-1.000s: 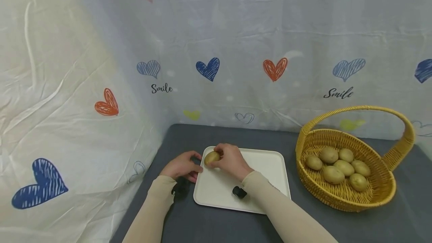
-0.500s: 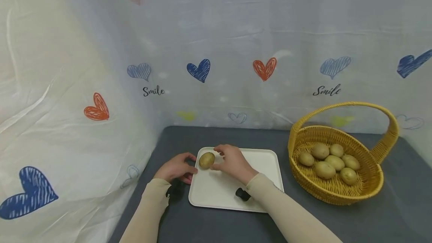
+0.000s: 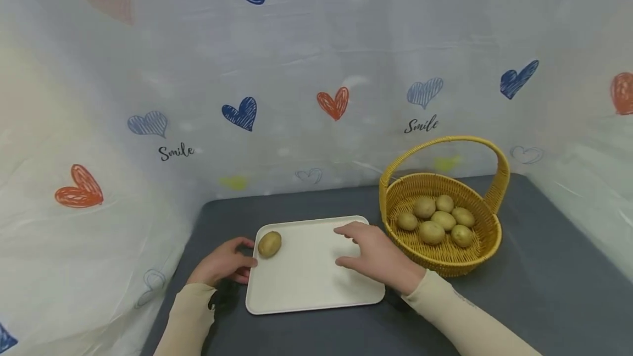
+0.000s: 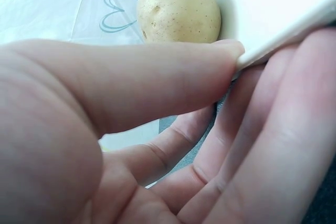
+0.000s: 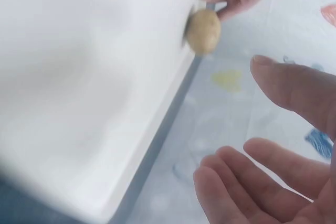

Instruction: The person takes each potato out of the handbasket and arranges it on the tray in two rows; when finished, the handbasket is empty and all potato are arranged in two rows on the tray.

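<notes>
A white rectangular tray (image 3: 311,273) lies on the table, a single potato (image 3: 269,244) resting in its far left corner. At the tray's left edge my left hand (image 3: 222,261) pinches the rim, thumb on top and fingers underneath, as the left wrist view shows with the potato (image 4: 178,10) just beyond the thumb. Over the tray's right side hovers my right hand (image 3: 378,254), holding nothing, its thumb and fingers spread apart. In the right wrist view that hand (image 5: 283,145) is apart from the potato (image 5: 203,31).
To the right of the tray stands a yellow wicker basket (image 3: 445,269) with a tall arched handle. Several potatoes (image 3: 443,221) lie inside it. A grey cloth covers the table (image 3: 306,339), and a heart-printed curtain (image 3: 292,43) hangs behind and at the sides.
My right hand has let go of the potato in the tray's corner and moved right towards the basket. My left hand stays at the tray's edge. The head view has turned right.
</notes>
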Demonstrator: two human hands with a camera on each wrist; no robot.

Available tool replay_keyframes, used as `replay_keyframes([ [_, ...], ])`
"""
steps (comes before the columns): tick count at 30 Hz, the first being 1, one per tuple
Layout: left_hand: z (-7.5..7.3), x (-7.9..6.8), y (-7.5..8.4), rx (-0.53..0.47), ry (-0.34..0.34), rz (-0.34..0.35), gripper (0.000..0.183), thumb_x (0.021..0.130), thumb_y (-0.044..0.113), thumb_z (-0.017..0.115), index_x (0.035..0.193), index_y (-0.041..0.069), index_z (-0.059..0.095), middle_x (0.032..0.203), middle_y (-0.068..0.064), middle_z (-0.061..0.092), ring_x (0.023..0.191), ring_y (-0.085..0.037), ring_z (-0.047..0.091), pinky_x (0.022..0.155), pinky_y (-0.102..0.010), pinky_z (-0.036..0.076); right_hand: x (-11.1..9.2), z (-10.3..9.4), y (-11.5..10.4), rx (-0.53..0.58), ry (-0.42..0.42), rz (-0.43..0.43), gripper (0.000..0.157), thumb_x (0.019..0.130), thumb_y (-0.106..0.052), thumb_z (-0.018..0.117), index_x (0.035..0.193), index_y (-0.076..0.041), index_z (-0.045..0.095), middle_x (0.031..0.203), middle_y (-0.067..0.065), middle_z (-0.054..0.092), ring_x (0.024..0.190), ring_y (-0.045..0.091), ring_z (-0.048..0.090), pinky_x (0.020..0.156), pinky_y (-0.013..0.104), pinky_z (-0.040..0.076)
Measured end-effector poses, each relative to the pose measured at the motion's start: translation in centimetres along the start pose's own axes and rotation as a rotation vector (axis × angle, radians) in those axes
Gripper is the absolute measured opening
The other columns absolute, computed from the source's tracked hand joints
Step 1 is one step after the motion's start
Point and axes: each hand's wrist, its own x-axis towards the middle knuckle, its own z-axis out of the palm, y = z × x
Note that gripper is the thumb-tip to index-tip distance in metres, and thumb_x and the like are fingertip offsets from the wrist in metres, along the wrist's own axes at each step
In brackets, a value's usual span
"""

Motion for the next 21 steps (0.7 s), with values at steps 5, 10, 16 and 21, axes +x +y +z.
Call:
replay_keyframes([
  [5, 0.1, 0.2, 0.1, 0.006, 0.001, -0.016, 0.063, 0.095, 0.010, 0.080, 0.148, -0.003, 0.049, 0.090, -0.015, 0.073, 0.070, -0.022, 0.073, 0.066, -0.041, 0.067, -4.1, -3.0, 2.5, -0.100, 0.052, -0.006, 0.056, 0.090, -0.027, 0.090, 0.141, -0.012, 0.070, 0.134, 0.004, 0.073, 0.113, 0.022, 0.072, 0.093, 0.039, 0.062],
  [10, 0.0, 0.1, 0.0, 0.002, 0.000, -0.041, 0.064, 0.095, 0.010, 0.079, 0.149, -0.003, 0.048, 0.092, -0.015, 0.073, 0.072, -0.022, 0.074, 0.068, -0.041, 0.067, -7.0, -6.5, 3.9, -0.167, 0.077, -0.022, 0.054, 0.090, -0.028, 0.091, 0.138, -0.012, 0.072, 0.133, 0.002, 0.075, 0.113, 0.022, 0.074, 0.093, 0.042, 0.062],
  [16, 0.0, 0.2, 0.1, 0.003, -0.009, -0.050, 0.064, 0.096, 0.010, 0.079, 0.149, -0.003, 0.047, 0.091, -0.015, 0.073, 0.072, -0.021, 0.074, 0.068, -0.041, 0.067, -7.7, -11.4, 5.1, -0.223, 0.097, -0.050, 0.049, 0.089, -0.027, 0.091, 0.134, -0.013, 0.075, 0.126, 0.001, 0.078, 0.101, 0.019, 0.076, 0.084, 0.038, 0.064],
  [21, 0.1, 0.2, 0.2, -0.001, -0.007, -0.055, 0.064, 0.096, 0.010, 0.079, 0.150, -0.003, 0.048, 0.092, -0.015, 0.074, 0.074, -0.022, 0.075, 0.069, -0.042, 0.067, -6.3, -14.5, 6.6, -0.210, 0.073, 0.045, 0.049, 0.093, -0.027, 0.088, 0.137, -0.013, 0.073, 0.126, 0.003, 0.077, 0.109, 0.027, 0.076, 0.090, 0.045, 0.064],
])
